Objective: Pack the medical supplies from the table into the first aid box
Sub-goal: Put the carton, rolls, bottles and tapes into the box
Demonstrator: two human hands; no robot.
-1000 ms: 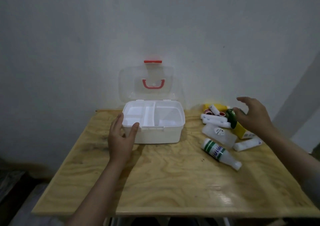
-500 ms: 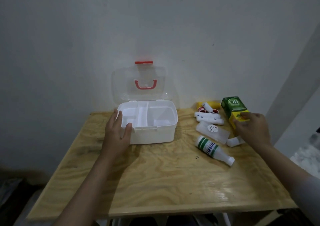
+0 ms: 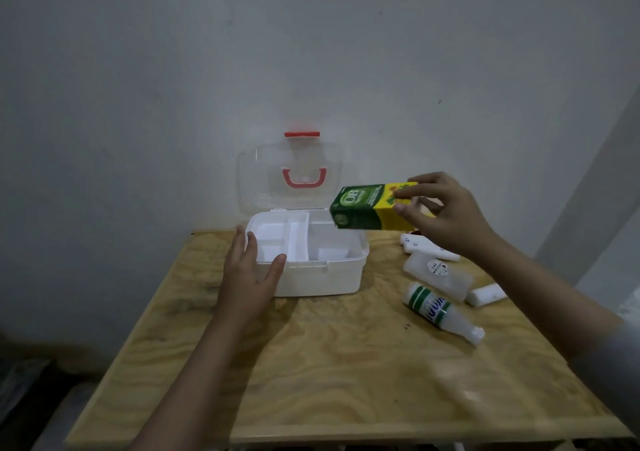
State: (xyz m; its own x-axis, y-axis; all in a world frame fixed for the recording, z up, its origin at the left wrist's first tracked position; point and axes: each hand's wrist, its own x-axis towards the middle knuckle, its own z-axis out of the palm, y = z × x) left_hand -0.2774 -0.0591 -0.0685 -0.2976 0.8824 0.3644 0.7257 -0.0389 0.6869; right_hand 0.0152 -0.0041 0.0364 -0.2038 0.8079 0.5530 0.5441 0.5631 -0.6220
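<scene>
The white first aid box (image 3: 322, 277) stands open at the back of the wooden table (image 3: 346, 364), its clear lid (image 3: 256, 180) with red handle upright against the wall. My left hand (image 3: 247, 274) rests against the box's front left corner, fingers spread. My right hand (image 3: 446, 215) holds a green and yellow carton (image 3: 363, 208) in the air above the box's right compartment. On the table to the right lie a white bottle with green bands (image 3: 440, 308), a clear flat case (image 3: 436, 272), white rolls (image 3: 429, 248) and a small roll (image 3: 485, 294).
A grey wall stands directly behind the table. The table's right and front edges are near the loose supplies. Dark floor shows at lower left.
My right hand lifted the green and yellow carton off the table and carried it left, over the box. My left hand stayed on the box.
</scene>
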